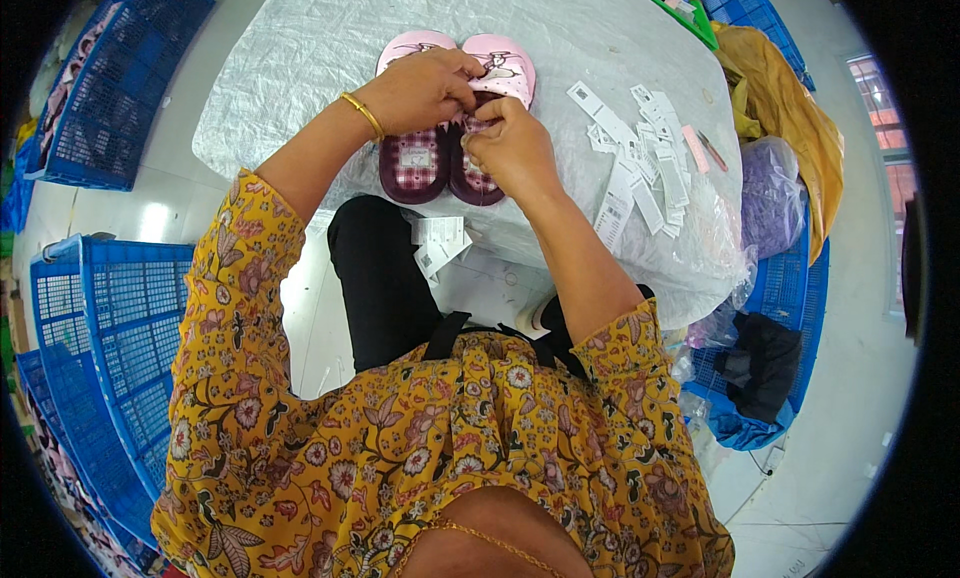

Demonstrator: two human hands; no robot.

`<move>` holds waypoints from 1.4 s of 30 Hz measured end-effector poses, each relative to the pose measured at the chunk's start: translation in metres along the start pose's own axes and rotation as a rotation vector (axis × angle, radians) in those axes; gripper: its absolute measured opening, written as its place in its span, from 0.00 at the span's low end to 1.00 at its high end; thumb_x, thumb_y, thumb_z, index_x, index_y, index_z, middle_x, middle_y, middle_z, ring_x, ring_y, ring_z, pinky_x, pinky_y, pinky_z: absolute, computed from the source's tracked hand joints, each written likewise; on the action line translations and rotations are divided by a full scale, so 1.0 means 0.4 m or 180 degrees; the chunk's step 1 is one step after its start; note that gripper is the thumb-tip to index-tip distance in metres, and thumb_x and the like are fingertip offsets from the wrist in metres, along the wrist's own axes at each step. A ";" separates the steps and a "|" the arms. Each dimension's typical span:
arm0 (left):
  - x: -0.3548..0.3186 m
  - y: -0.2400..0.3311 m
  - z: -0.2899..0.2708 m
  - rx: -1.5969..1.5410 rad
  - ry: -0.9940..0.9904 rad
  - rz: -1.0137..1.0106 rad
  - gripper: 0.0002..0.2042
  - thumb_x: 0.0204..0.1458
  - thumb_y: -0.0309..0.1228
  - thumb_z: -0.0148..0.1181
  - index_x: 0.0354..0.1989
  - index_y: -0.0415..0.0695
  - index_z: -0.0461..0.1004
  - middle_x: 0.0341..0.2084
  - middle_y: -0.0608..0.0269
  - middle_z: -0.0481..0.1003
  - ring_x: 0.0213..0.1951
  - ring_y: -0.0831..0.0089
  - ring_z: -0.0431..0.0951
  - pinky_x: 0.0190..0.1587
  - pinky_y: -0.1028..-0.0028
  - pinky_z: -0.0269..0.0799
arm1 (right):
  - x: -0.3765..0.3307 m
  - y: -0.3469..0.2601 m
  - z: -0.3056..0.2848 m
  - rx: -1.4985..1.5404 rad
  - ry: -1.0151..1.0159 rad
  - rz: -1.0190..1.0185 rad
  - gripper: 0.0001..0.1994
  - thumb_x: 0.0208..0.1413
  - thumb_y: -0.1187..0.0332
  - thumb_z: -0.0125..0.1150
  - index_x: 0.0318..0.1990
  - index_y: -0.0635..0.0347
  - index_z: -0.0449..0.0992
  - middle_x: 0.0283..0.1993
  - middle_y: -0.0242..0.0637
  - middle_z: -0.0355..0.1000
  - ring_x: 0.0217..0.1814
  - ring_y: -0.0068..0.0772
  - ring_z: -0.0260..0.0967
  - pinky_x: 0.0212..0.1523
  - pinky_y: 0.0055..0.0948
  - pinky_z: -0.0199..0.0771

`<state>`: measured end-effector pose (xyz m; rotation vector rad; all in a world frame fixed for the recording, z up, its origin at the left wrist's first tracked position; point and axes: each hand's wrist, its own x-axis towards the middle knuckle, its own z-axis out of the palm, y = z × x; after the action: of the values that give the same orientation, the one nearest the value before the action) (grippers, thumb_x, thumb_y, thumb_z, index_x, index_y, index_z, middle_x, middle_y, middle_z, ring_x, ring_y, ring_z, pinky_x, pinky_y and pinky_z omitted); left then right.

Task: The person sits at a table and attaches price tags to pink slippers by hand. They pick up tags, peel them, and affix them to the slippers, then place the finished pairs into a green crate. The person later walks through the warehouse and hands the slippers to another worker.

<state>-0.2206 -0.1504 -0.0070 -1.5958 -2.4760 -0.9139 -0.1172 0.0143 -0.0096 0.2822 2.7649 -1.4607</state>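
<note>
A pair of pink slippers with dark plaid insoles lies side by side on the white covered table [300, 68]; the left slipper [412, 158] is beside the right slipper [495, 73]. My left hand [420, 88], with a gold bangle at the wrist, rests over both slippers with its fingers pinched at the right slipper's strap. My right hand [512, 148] covers the heel half of the right slipper, fingers closed against the left hand's fingertips. What they pinch between them is hidden.
Several white paper tags [640, 168] lie scattered on the table's right side, with a pink strip [695, 148] beside them. More tags [440, 240] rest on my lap. Blue plastic crates [110, 328] stand at the left and right [790, 298], plus bags [770, 193].
</note>
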 end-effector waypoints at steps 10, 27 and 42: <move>-0.006 0.002 -0.004 -0.0214 -0.0096 -0.0062 0.10 0.47 0.24 0.60 0.38 0.46 0.81 0.55 0.54 0.70 0.56 0.60 0.70 0.60 0.66 0.65 | 0.008 -0.005 0.007 -0.0186 0.0119 -0.0036 0.16 0.46 0.74 0.65 0.44 0.67 0.71 0.29 0.42 0.76 0.27 0.28 0.75 0.27 0.25 0.72; 0.007 -0.013 0.016 0.0221 0.0045 0.0331 0.07 0.44 0.26 0.58 0.31 0.47 0.81 0.46 0.61 0.73 0.49 0.61 0.73 0.52 0.66 0.68 | 0.020 -0.007 0.032 -0.0212 0.0441 -0.0131 0.13 0.49 0.75 0.64 0.41 0.68 0.71 0.30 0.42 0.77 0.28 0.28 0.77 0.29 0.25 0.74; 0.049 0.055 -0.030 0.1188 -0.0657 0.0184 0.11 0.47 0.23 0.56 0.40 0.42 0.71 0.42 0.57 0.68 0.45 0.58 0.74 0.45 0.63 0.73 | -0.007 -0.016 0.010 -0.0135 0.0367 -0.0353 0.16 0.51 0.69 0.66 0.45 0.68 0.73 0.36 0.43 0.78 0.36 0.28 0.78 0.37 0.28 0.75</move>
<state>-0.2140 -0.1340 0.0196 -1.6850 -2.5181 -0.2647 -0.1158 0.0073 -0.0064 0.2229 2.9435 -1.4506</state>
